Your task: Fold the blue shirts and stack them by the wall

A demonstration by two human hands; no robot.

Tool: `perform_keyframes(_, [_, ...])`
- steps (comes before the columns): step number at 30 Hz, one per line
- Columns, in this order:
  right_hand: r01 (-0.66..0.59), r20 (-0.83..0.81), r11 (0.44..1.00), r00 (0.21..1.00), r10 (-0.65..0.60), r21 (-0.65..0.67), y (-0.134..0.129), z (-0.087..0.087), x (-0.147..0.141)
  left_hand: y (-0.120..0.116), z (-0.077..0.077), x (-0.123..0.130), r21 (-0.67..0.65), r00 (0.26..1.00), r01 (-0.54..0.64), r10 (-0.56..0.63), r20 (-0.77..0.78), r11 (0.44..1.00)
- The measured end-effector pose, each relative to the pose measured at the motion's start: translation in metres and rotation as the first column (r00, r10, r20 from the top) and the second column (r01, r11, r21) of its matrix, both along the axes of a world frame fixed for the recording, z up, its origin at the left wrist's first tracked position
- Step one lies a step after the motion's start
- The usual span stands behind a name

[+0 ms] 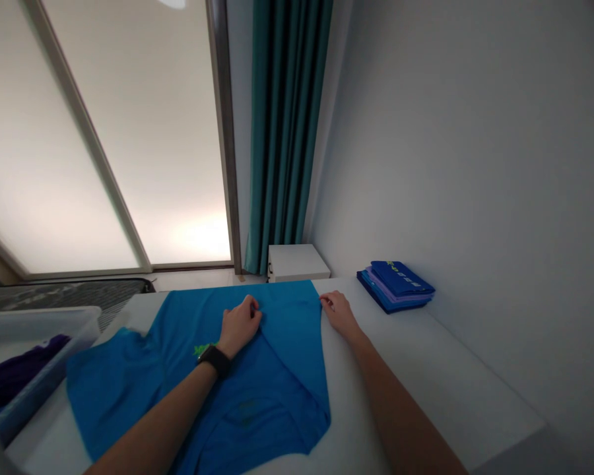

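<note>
A bright blue T-shirt [202,422] lies spread on the white table, its right side folded over toward the middle. Part of a green print shows beside my left wrist. My left hand [241,326], wearing a black watch [214,361], is closed in a pinch on the shirt's fabric near its middle. At the shirt's far right edge, my right hand [340,313] pinches the cloth between thumb and fingers. My forearms cover some of the shirt.
A stack of folded shirts [396,285] in blue and purple sits at the right near the wall. On the left stands a plastic bin [84,323] holding dark purple clothing [24,373]. Beyond the white table [426,382] are a small white cabinet [297,260] and a teal curtain [287,132].
</note>
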State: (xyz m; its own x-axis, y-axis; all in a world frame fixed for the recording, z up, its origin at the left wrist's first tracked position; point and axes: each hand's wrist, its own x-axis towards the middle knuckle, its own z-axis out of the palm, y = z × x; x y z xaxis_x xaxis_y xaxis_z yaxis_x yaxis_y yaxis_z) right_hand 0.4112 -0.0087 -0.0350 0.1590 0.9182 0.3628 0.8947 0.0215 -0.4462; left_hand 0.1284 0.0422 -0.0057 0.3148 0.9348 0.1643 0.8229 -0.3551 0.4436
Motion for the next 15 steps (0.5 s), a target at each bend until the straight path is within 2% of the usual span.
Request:
perform_keyframes(7, [0.107, 0.119, 0.992, 0.988, -0.098, -0.073, -0.001, -0.004, -0.015, 0.001, -0.001, -0.001, 0.014, 1.000, -0.004, 0.005, -0.006, 1.000])
perform_keyframes(15, [0.154, 0.132, 0.986, 0.981, -0.144, -0.066, -0.001, -0.005, -0.014, 0.002, -0.005, 0.000, 0.019, 1.000, 0.001, 0.000, -0.029, 1.000])
